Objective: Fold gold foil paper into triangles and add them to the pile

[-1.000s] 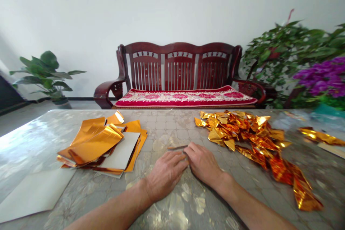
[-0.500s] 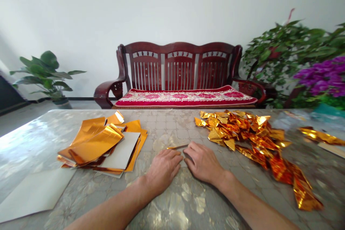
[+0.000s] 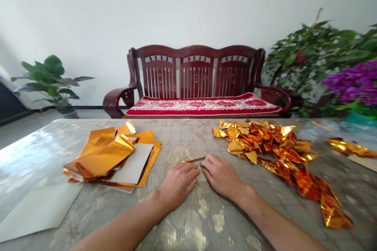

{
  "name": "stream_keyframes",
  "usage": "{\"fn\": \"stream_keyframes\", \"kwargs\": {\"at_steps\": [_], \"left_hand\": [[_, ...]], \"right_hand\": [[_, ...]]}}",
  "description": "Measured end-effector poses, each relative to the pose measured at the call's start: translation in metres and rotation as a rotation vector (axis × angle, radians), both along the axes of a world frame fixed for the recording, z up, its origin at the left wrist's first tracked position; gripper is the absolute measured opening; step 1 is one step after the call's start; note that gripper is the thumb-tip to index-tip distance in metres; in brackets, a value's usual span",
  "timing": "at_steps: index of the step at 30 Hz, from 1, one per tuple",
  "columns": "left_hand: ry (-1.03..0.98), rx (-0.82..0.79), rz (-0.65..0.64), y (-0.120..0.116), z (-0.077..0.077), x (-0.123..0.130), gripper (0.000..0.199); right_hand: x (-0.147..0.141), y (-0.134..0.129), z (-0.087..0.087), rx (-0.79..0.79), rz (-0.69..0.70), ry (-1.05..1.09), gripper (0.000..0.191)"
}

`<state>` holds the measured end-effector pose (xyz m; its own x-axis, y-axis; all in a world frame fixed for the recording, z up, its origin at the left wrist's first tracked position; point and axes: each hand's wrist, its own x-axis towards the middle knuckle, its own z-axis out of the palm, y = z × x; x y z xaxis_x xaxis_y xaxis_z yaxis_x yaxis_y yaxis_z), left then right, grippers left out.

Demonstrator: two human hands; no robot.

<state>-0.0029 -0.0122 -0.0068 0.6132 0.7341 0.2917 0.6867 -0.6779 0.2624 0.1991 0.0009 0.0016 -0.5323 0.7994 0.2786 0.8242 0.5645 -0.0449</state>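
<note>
My left hand (image 3: 180, 183) and my right hand (image 3: 221, 175) rest side by side at the middle of the patterned table (image 3: 188, 133). Between and under them lies a sheet of paper (image 3: 201, 175), mostly hidden, with a thin gold edge along its far side. The fingers of both hands are closed on it. To the left is a loose stack of gold foil sheets (image 3: 108, 155), some showing their pale backs. On the right spreads a heap of folded gold foil pieces (image 3: 265, 141).
A pale sheet (image 3: 38, 211) lies at the left edge. Clear plastic (image 3: 318, 130) and another foil piece (image 3: 350, 148) are at the far right. Behind the table stand a wooden bench (image 3: 196, 74), a potted plant (image 3: 55, 82) and purple flowers (image 3: 356, 84).
My right hand has shifted very slightly upward, and a little more of the paper shows between the hands. Otherwise the hands and piles stay put.
</note>
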Motion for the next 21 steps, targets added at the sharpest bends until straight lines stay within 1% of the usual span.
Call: {"fn": "stream_keyframes", "kwargs": {"at_steps": [8, 21], "left_hand": [[-0.006, 0.001, -0.002, 0.0003, 0.0010, -0.0010, 0.019], [-0.013, -0.005, -0.008, -0.0005, 0.0007, -0.0013, 0.021]], "right_hand": [[0.0002, 0.0003, -0.0019, 0.006, -0.001, -0.001, 0.016], [0.0002, 0.0011, -0.0021, 0.002, 0.005, 0.009, 0.016]]}}
